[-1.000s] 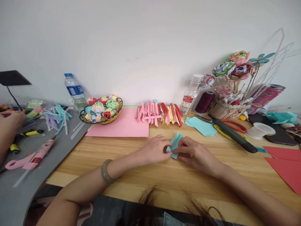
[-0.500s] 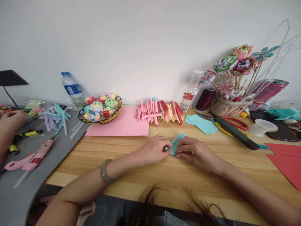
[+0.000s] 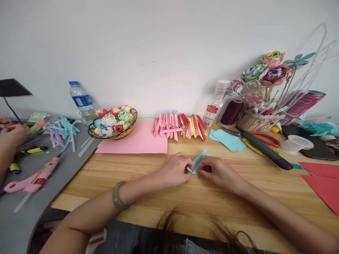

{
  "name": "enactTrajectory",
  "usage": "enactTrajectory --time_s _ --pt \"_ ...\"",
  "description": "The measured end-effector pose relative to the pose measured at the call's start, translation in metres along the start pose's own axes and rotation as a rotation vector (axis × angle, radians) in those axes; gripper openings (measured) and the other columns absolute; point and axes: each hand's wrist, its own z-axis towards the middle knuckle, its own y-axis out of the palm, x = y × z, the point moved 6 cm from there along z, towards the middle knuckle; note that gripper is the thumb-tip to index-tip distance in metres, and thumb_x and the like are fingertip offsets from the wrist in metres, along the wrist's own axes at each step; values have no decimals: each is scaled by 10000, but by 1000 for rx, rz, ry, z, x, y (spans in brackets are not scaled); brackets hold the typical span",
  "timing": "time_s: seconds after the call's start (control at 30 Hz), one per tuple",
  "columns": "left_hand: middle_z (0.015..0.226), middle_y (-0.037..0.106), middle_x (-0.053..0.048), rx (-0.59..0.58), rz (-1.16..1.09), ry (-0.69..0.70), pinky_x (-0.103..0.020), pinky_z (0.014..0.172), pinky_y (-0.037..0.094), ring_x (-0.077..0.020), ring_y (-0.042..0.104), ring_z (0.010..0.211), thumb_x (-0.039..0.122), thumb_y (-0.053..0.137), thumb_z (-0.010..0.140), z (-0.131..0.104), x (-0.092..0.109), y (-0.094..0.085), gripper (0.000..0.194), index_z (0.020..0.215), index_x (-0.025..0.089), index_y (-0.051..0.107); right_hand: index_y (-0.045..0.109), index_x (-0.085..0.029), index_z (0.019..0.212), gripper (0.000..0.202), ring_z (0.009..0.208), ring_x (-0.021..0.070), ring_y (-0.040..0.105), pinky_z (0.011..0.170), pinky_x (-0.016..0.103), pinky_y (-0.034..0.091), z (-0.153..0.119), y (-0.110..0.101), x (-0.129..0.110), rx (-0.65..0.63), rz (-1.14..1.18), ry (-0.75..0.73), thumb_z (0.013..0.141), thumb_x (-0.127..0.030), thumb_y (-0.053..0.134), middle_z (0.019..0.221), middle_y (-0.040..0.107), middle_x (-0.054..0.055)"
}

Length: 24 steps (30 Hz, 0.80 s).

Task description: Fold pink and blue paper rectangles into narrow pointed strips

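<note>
Between my two hands, a partly folded sheet of light blue paper (image 3: 198, 162) stands up from the wooden table, one pointed corner raised. My left hand (image 3: 178, 168) pinches its left edge between thumb and fingers. On the other side, my right hand (image 3: 217, 171) has closed finger and thumb on its lower right part. Some of the paper is hidden behind the right fingers. Beyond my hands lie several flat light blue paper pieces (image 3: 229, 139) and a row of folded pink, red and yellow paper pieces (image 3: 180, 125).
Pink sheets (image 3: 148, 143) lie under a basket (image 3: 132, 129) of paper flowers. Right of my hands are a dark-handled tool (image 3: 267, 148), red-handled scissors (image 3: 272, 139) and a white spool (image 3: 293, 144). At left, another person's hand (image 3: 14, 135) works near a pink glue gun (image 3: 39, 176).
My fingers have shifted slightly on the light blue paper, and its raised corner now looks sharper and more folded. Both hands stay in nearly the same place.
</note>
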Motion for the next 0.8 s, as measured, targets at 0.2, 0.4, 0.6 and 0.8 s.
enactTrajectory --time_s 0.2,0.4,0.6,0.8 --pt "790 631 3 -6 27 67 -263 739 436 -159 541 828 130 547 752 -1 0 1 136 833 193 636 594 -186 653 118 648 142 536 582 245 380 1 2 2 -1 -10 25 713 -183 493 707 607 18" --pt "805 631 -40 -59 234 253 -288 745 421 -176 502 840 153 509 830 -8 12 2 198 895 194 691 592 -184 643 137 643 144 527 575 245 370 2 2 3 -5 -27 29 721 -183 480 697 597 22" --pt "793 567 -52 -138 438 316 -302 705 418 -196 471 846 180 478 858 -15 24 -1 183 859 182 661 564 -184 734 75 656 144 519 588 249 368 0 1 0 7 -87 13 727 -177 490 734 586 20" --pt "782 577 -75 -155 560 387 -299 656 420 -210 480 842 169 456 871 -21 28 1 151 865 141 605 607 -200 860 172 696 138 536 621 251 392 -6 -6 -8 -15 -113 -181 795 -152 455 846 591 36"
